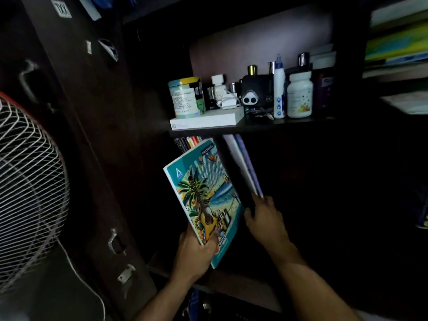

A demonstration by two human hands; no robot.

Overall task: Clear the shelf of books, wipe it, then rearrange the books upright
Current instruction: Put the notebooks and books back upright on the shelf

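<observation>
- Teal paperback notebook with a palm tree, a beach and a guitar on its cover (203,200): it stands tilted in the dark lower compartment, top edge leaning far and right, cover facing the camera.
- Left hand (194,253): it grips the notebook's near bottom corner, thumb lying across the cover and the other fingers curled behind it, out of sight.
- Thin pale lilac and white books (243,165): they lean just right of the notebook, tops up under the shelf board and bottoms slanting near and right, a dark gap between them and the notebook.
- Right hand (264,218): its fingertips touch the lower ends of the lilac books; fingers bent around that edge, though the dim light hides whether they truly pinch it.
- Row of thin book spines (187,142): upright at the far left, just behind the notebook's top.
- Dark wooden shelf board (289,125): above the books, bearing a flat white box (206,120), a teal round tin (185,97) and a white plastic pill bottle (299,96).
- White wire fan guard (27,181): far left, well apart from both hands.
</observation>
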